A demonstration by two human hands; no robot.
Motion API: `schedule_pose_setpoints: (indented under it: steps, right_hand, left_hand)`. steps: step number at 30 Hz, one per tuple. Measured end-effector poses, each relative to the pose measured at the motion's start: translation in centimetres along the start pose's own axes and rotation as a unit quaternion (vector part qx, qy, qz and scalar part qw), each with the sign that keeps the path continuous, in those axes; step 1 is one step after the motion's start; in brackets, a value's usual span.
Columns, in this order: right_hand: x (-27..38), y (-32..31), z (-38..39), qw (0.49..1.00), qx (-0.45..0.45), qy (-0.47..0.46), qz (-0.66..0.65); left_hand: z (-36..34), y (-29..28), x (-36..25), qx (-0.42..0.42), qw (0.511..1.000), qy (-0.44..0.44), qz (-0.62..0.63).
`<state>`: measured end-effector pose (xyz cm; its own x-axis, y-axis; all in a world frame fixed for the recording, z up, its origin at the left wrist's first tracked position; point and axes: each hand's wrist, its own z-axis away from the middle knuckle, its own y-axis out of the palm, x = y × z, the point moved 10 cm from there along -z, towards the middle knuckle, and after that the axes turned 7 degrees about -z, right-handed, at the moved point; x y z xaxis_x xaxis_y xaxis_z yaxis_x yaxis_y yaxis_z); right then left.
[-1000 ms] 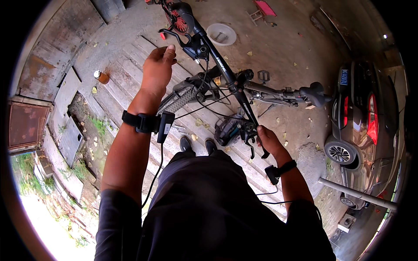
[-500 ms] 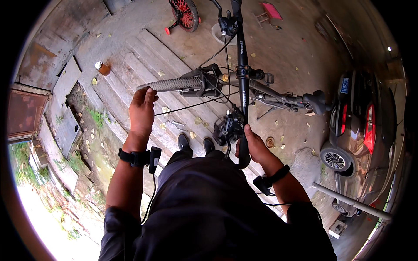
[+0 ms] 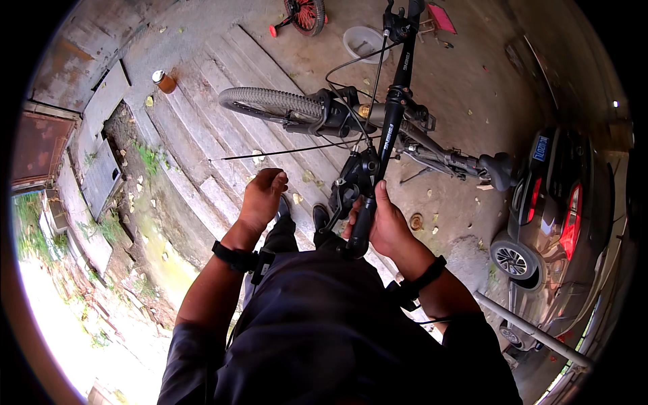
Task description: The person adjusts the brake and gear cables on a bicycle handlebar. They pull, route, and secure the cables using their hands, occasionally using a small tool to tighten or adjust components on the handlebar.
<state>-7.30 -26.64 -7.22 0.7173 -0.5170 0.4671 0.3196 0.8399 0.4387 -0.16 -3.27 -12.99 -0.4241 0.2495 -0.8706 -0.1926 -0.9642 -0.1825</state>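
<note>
A bicycle handlebar (image 3: 393, 125) runs from the far side down toward my body, with a black brake lever unit (image 3: 358, 169) near its close end. My right hand (image 3: 388, 226) is wrapped round the black grip (image 3: 363, 228), thumb lying along it. My left hand (image 3: 263, 200) hovers left of the lever unit, its fingers curled together; whatever may be in them is hidden. A black cable (image 3: 283, 152) stretches left from the handlebar area and ends free in the air, beyond my left hand and apart from it. The front wheel (image 3: 270, 101) points left.
A dark car (image 3: 547, 223) stands at the right, near a grey pole (image 3: 533, 329). Farther off are a white basin (image 3: 368, 44), a small red-spoked wheel (image 3: 307, 15) and a jar of brown liquid (image 3: 164, 82). Concrete slabs (image 3: 223, 88) lie under the front wheel.
My left hand has let go of the cable and drawn right and toward my body. The cable's end now sticks out free. The handlebar has tilted, and my right hand stays on the grip.
</note>
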Motion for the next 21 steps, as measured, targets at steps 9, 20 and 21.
schedule_pose_setpoints:
  steps: [9,20,21]
  right_hand:
    - [-0.5,-0.1,-0.1,0.997,0.027,0.043,-0.060]
    - [-0.9,-1.8,0.1,0.999,0.030,0.024,-0.030]
    - [-0.8,-1.7,0.1,0.999,0.039,0.016,-0.012]
  left_hand:
    - [0.7,5.6,1.2,0.105,0.993,-0.026,0.045]
    - [-3.6,14.1,4.0,0.165,0.946,-0.153,0.234]
    - [-4.1,15.0,4.3,0.165,0.936,-0.165,0.263]
